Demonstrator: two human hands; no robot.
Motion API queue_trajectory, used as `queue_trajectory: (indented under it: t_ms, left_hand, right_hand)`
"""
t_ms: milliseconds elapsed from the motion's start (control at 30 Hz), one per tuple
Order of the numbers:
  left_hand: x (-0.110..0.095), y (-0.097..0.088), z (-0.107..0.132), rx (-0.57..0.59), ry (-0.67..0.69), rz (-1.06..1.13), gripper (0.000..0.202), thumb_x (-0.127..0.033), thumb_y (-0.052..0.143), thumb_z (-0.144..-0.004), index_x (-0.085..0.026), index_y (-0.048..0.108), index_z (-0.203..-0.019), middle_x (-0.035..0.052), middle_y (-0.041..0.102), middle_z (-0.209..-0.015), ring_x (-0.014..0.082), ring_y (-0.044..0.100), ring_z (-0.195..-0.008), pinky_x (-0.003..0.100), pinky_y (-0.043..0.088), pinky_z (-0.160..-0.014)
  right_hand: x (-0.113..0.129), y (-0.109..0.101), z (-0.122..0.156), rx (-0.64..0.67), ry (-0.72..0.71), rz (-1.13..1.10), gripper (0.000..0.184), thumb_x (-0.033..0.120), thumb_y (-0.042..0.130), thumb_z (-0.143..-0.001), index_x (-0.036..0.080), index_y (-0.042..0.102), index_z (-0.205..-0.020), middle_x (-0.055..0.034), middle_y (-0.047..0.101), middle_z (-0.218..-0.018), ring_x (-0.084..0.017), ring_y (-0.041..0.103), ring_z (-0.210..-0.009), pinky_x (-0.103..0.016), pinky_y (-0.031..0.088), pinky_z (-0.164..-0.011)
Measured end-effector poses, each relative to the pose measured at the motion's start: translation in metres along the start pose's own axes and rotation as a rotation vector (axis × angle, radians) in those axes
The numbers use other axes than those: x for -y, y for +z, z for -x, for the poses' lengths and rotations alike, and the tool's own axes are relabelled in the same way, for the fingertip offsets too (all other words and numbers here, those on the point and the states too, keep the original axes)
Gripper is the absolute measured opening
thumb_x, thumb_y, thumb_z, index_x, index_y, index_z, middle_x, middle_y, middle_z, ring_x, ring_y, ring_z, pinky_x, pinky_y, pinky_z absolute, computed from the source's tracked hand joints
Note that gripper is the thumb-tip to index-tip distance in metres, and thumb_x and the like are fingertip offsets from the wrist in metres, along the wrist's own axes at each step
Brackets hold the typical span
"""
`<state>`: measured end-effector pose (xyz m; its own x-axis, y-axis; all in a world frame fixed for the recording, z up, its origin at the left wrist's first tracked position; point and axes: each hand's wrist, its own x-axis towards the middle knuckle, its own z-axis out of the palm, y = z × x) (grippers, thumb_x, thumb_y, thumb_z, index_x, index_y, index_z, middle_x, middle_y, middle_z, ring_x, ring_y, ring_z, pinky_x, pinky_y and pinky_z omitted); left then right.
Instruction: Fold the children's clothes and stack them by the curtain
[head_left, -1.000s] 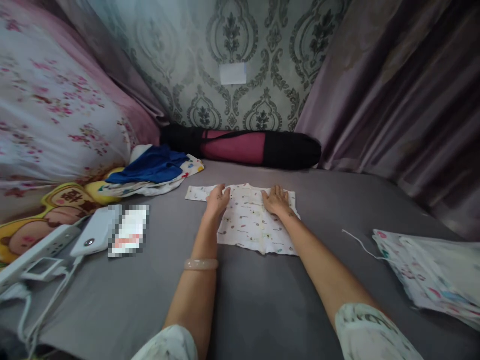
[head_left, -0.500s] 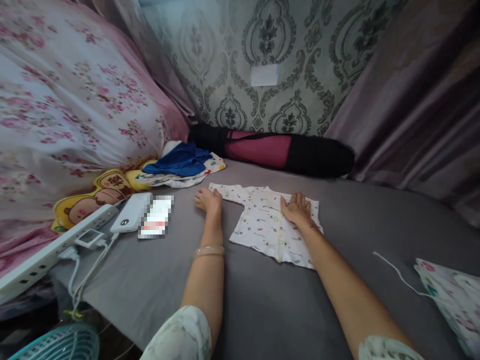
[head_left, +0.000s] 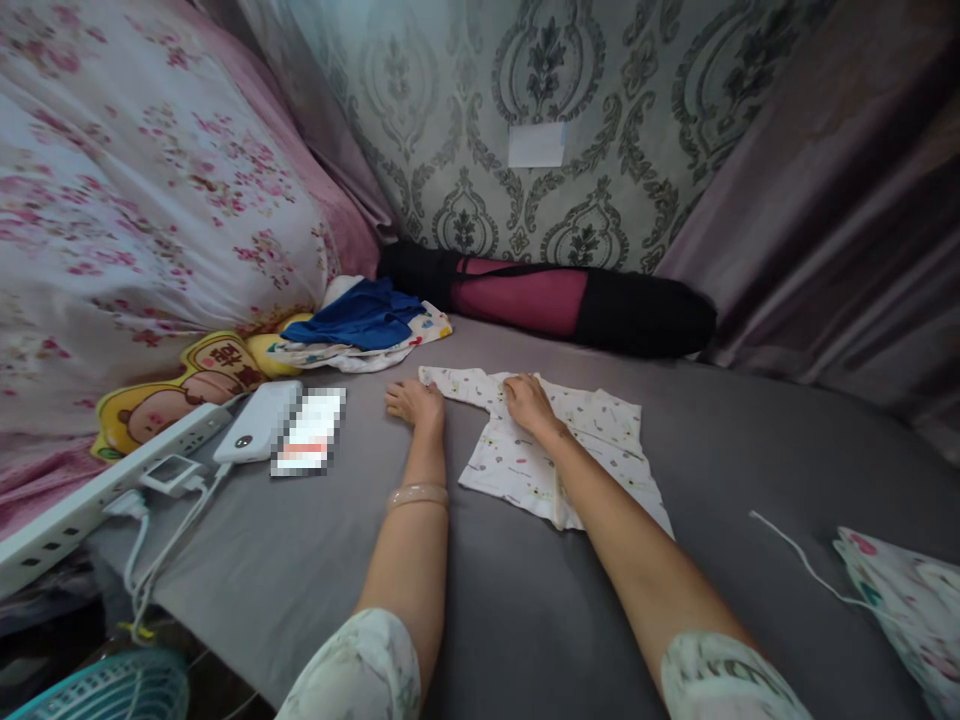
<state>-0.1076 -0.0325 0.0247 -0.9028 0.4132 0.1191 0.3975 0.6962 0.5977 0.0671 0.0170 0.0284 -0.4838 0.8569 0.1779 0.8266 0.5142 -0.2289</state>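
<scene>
A small printed baby shirt lies spread flat on the grey bed sheet, toward the far edge near the wall, just in front of a black and pink roll bag. The left hand rests at the tip of the shirt's left sleeve, fingers curled down on the cloth — whether it pinches the cuff I cannot tell. The right hand lies open and flat on the shirt's upper middle. The shirt looks thin, light and limp — it should crease and slide easily on the sheet, so hems, sleeve ends and shoulder seams look like the best holds.
</scene>
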Motion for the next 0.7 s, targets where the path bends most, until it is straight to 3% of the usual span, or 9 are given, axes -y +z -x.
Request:
queue_trajectory:
  t_ms: [67, 167, 267, 400, 533, 700]
  left_hand:
    - [0.000, 0.001, -0.004, -0.001, -0.006, 0.100, 0.016, -0.025, 0.060, -0.077, -0.014, 0.061, -0.088, 0.0211, 0.056, -0.118, 0.0379, 0.048, -0.117, 0.051, 0.038, -0.094]
    - [-0.003, 0.001, -0.012, 0.043, -0.053, 0.428, 0.004, -0.022, 0.058, -0.075, -0.019, 0.056, -0.076, 0.0118, 0.064, -0.090, 0.0328, 0.059, -0.101, 0.048, 0.043, -0.089]
    - [-0.010, 0.000, -0.019, 0.149, -0.254, 0.938, 0.007, -0.016, 0.056, -0.071, -0.020, 0.050, -0.072, 0.0005, 0.056, -0.066, 0.0239, 0.064, -0.080, 0.036, 0.051, -0.074]
    - [-0.022, -0.002, -0.022, 0.318, -0.496, 1.411, 0.016, -0.006, 0.046, -0.066, -0.018, 0.049, -0.076, -0.0019, 0.057, -0.065, 0.0176, 0.066, -0.074, 0.030, 0.054, -0.069]
    - [-0.027, -0.006, -0.021, 0.468, -0.442, 1.749, 0.028, -0.003, 0.042, -0.062, -0.015, 0.057, -0.083, 0.0037, 0.068, -0.082, 0.0179, 0.067, -0.096, 0.029, 0.053, -0.085]
    - [-0.032, -0.011, -0.013, 0.550, -0.256, 1.744, 0.037, -0.005, 0.043, -0.066, -0.014, 0.061, -0.098, 0.0063, 0.070, -0.096, 0.0198, 0.063, -0.108, 0.029, 0.051, -0.091]
  right_hand:
    - [0.004, 0.004, -0.002, 0.014, 0.041, 0.016, 0.034, 0.022, 0.035, -0.097, 0.019, 0.066, -0.109, -0.0107, 0.059, -0.114, -0.024, 0.047, -0.110, -0.032, 0.033, -0.094]
    - [0.006, 0.007, -0.002, 0.023, 0.103, 0.028, 0.034, 0.029, 0.035, -0.097, 0.024, 0.064, -0.115, -0.0102, 0.055, -0.118, -0.026, 0.044, -0.112, -0.034, 0.033, -0.092]
    - [0.011, 0.008, -0.003, 0.050, 0.146, 0.040, 0.037, 0.036, 0.034, -0.097, 0.027, 0.062, -0.120, -0.0100, 0.053, -0.120, -0.027, 0.042, -0.113, -0.037, 0.032, -0.093]
    - [0.022, 0.011, -0.004, 0.051, 0.200, 0.068, 0.047, 0.050, 0.035, -0.095, 0.027, 0.053, -0.132, -0.0121, 0.050, -0.124, -0.030, 0.040, -0.116, -0.041, 0.029, -0.095]
    - [0.031, 0.016, -0.002, 0.012, 0.229, 0.098, 0.056, 0.058, 0.031, -0.094, 0.025, 0.049, -0.136, -0.0140, 0.049, -0.127, -0.032, 0.038, -0.119, -0.043, 0.027, -0.096]
    - [0.032, 0.012, -0.005, 0.044, 0.234, 0.064, 0.059, 0.058, 0.033, -0.093, 0.023, 0.048, -0.137, -0.0162, 0.048, -0.131, -0.034, 0.038, -0.123, -0.046, 0.028, -0.098]
